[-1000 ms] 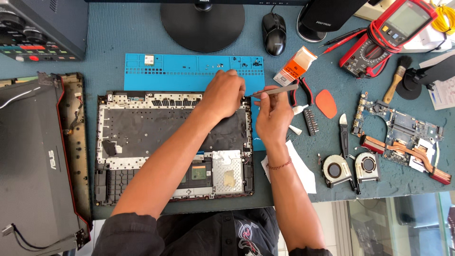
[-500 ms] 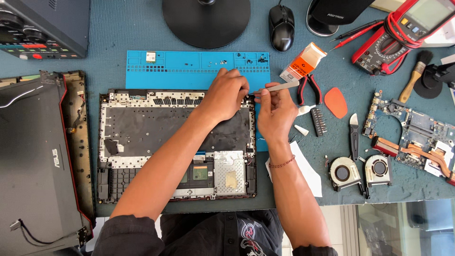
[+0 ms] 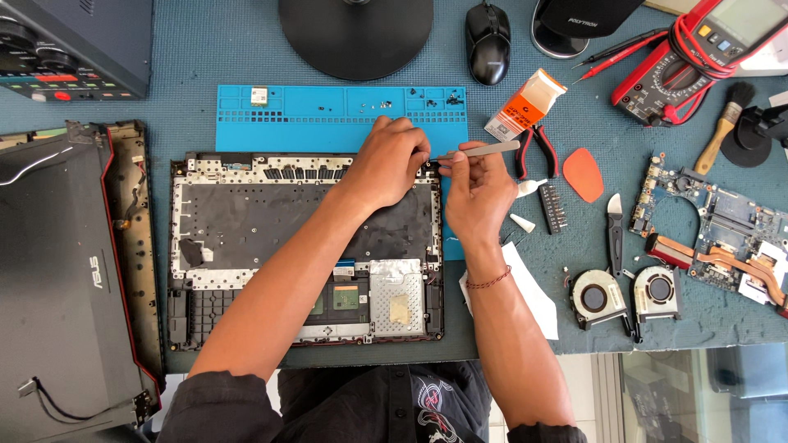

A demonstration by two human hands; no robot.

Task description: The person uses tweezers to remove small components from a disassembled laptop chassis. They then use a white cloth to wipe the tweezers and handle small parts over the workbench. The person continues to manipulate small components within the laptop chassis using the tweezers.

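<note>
An opened laptop base (image 3: 246,221) lies on the mat in front of me, its inner frame and trackpad board showing. My left hand (image 3: 390,160) rests on its upper right corner, fingers curled down against the edge. My right hand (image 3: 476,193) sits just right of that corner and grips metal tweezers (image 3: 484,150), their tips pointing left toward my left fingertips. What lies under those fingertips is hidden.
A blue screw tray (image 3: 328,119) with several small screws lies behind the base. A dark laptop lid (image 3: 66,279) is at the left. Right of my hands are pliers (image 3: 529,148), an orange pick (image 3: 583,174), two fans (image 3: 624,295), a mainboard (image 3: 714,230) and a multimeter (image 3: 698,49).
Both hands hold nearly the same pose at the base's upper right corner. The view has shifted slightly, so everything sits a little lower and to the right.
</note>
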